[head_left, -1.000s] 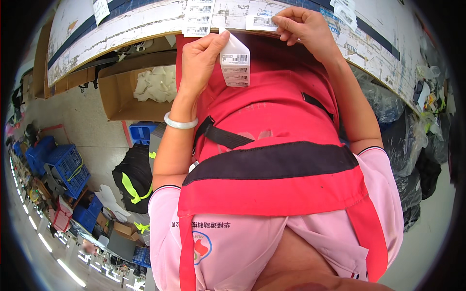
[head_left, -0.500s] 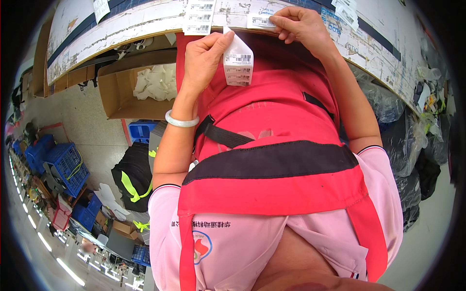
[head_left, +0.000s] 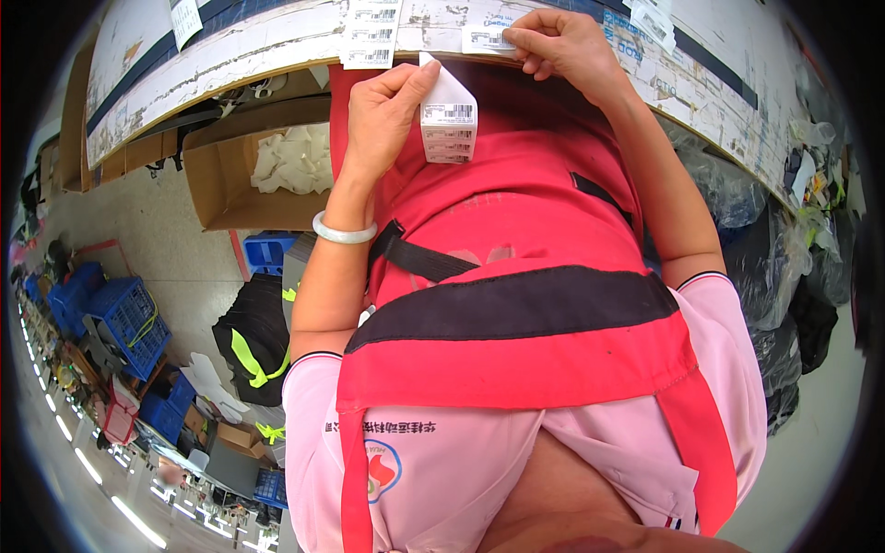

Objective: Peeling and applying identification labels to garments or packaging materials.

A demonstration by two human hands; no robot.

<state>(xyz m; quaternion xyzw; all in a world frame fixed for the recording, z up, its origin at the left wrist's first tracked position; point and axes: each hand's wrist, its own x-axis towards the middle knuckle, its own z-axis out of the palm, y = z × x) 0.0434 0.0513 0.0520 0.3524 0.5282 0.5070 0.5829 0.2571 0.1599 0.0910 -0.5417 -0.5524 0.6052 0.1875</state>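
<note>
- The left hand [head_left: 392,111] held a folded strip [head_left: 449,118] of printed labels by its upper end, its fingers narrowed to a pinch.
- That strip hung below the desk [head_left: 277,53] edge, in front of the red apron [head_left: 516,175], its printed faces outward.
- The right hand [head_left: 573,55] was at the desk's near edge, its fingers closed on the right end of a single label [head_left: 483,40]; how much of it lay between them was hidden.
- A second strip [head_left: 371,35] lay left of that label, its lower end at the edge; more labels [head_left: 653,20] lay farther right.
- The label could well have creased or torn if the right fingers had pulled at one corner alone.
- Being so near the edge, it could have slipped off if brushed sideways.
- The hanging strip, pinched only at the top, could have dropped or twisted had that grip loosened; leaning in could have bent it against the apron.
- A fallen strip might have been lost around the carton [head_left: 210,189] of pale scraps [head_left: 293,164], below the desk to the left.
</note>
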